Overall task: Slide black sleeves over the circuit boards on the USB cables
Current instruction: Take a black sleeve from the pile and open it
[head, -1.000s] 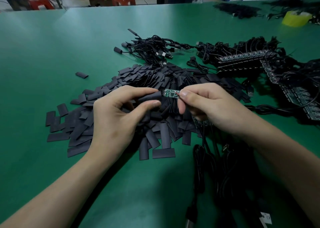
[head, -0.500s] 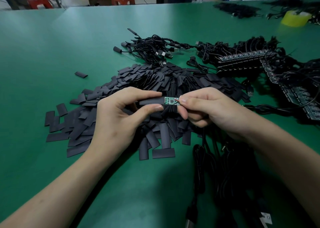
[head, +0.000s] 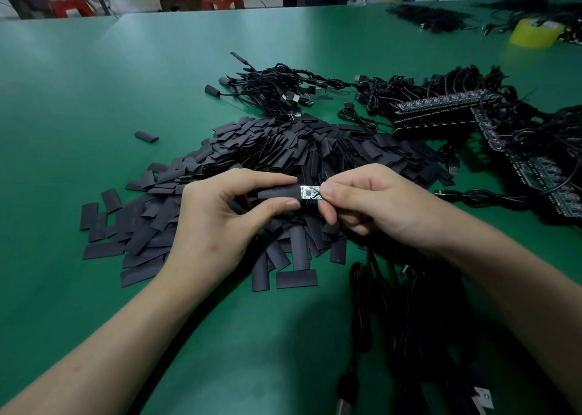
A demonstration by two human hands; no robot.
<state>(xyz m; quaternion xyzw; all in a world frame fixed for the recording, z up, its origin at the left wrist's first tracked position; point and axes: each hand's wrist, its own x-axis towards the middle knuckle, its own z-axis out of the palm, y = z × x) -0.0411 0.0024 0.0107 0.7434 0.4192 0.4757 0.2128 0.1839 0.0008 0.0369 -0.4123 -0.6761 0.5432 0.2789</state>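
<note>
Sleeve (head: 278, 192) has slid onto the left end of the circuit board (head: 310, 191) since a second ago; less board shows. Left hand (head: 217, 225) pinches the sleeve between curled forefinger and thumb, fingers (head: 267, 179) closed on it. Right hand (head: 378, 206) pinches the board's right end where red wire leaves it. Both held just above the pile of loose sleeves (head: 283, 150) on the green counter (head: 94, 83). USB cables (head: 283, 90) lie tangled beyond the pile; yellow tape roll (head: 535, 33) far right.
</note>
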